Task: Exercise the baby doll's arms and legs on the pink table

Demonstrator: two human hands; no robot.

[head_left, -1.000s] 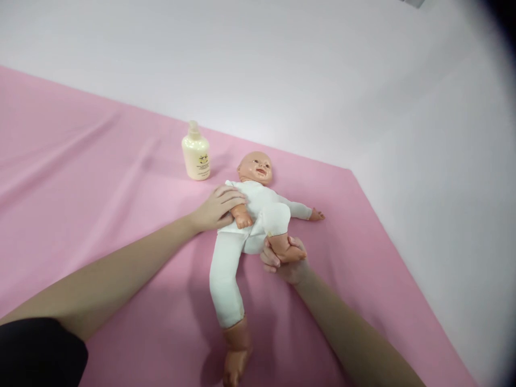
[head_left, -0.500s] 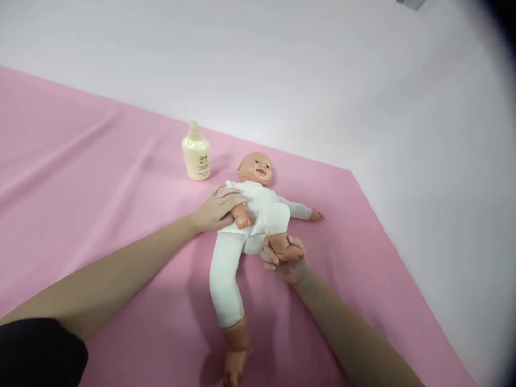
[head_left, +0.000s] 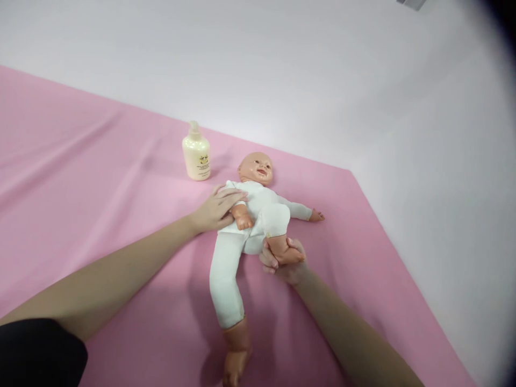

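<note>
A baby doll (head_left: 262, 196) in a white cloth body lies on its back, its head toward the far edge. My left hand (head_left: 220, 208) rests on the side of its torso, fingers wrapped over the upper arm, with the doll's small hand (head_left: 242, 216) showing just below my fingers. The doll's lower leg and foot (head_left: 285, 250) on the right are bent up and lie in my right hand (head_left: 284, 263), whose fingers curl around them from beneath. The other leg (head_left: 226, 279) stretches toward me.
A cream pump bottle (head_left: 196, 157) stands upright left of the doll's head. Pink cloth (head_left: 100, 183) with creases covers the table, its far edge running behind the bottle and doll and its right edge slanting toward me. A white surface (head_left: 242, 64) lies beyond.
The bent foot and my right hand have shifted very slightly toward me. My left hand has stayed on the doll's side and arm.
</note>
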